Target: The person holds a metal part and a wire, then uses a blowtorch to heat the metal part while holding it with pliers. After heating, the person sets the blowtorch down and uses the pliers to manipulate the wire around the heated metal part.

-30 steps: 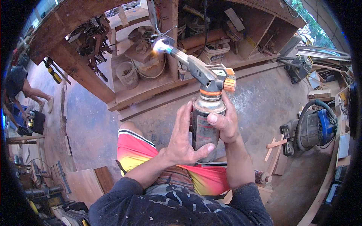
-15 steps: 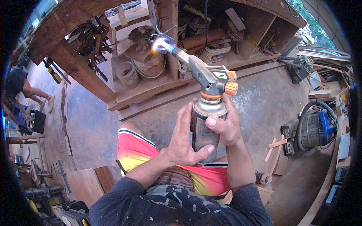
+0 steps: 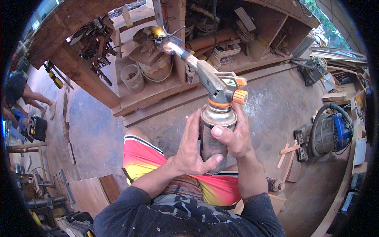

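A lit blowtorch [image 3: 215, 81] with an orange knob is screwed onto a dusty gas canister [image 3: 215, 136]. My left hand [image 3: 191, 148] is closed around the canister's left side, its thumb across the lower front. From the right, my right hand [image 3: 235, 136] grips the same canister, thumb pressed on its upper front. The nozzle points up and left at a small dark metal piece with a ring-shaped opening [image 3: 170, 45], and the flame [image 3: 158, 31] shows beyond it. What holds the metal piece up is hard to make out.
Ahead stands a wooden bench [image 3: 152, 96] with buckets [image 3: 156, 67] on its lower shelf. On the right are a blue-and-grey shop vacuum [image 3: 333, 130] and wood strips [image 3: 290, 149]. Boards [image 3: 92, 193] lie at lower left. Another person's legs [image 3: 35, 96] show at far left.
The torch has shifted slightly left and downward in my hands. The flame, earlier a bright glow at the ring, now shows past it, up and to the left.
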`<state>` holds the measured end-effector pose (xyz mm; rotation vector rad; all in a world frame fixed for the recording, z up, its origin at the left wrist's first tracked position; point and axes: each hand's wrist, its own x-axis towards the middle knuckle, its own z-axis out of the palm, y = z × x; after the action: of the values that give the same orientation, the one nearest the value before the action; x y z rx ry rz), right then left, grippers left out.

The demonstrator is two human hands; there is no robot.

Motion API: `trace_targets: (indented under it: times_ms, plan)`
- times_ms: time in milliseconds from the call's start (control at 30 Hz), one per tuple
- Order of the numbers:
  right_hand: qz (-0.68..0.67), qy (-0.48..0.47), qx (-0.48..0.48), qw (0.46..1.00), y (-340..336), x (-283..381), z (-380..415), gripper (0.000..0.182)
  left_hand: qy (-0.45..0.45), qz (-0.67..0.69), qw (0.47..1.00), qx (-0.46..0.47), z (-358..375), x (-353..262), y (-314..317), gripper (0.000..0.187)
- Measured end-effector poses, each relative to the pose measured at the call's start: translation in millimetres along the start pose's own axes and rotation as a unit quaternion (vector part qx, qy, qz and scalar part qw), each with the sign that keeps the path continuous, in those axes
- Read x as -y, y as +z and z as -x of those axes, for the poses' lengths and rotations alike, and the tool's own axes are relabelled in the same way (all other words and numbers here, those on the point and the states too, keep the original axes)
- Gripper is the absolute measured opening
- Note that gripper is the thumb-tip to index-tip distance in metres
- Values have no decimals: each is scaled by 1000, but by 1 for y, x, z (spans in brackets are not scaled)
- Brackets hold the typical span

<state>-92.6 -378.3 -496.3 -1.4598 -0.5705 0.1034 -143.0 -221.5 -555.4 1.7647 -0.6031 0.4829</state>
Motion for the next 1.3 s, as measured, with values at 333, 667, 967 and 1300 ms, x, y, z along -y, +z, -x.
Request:
trace_targets:
  times_ms: [333,667,967,1300]
  plan:
    - [-26,20,-5,999,7,7,1,72,13,-3,1000,2,0,-1,-3,114]
    - [-29,20,-8,999,10,4,3,72,11,7,1000,-1,4,-1,-4,113]
    - [7,11,-16,1000,11,6,5,75,-4,13,1000,6,4,-3,-5,113]
    - [-5,10,-13,1000,16,4,7,69,-32,23,999,-1,9,-2,-1,114]
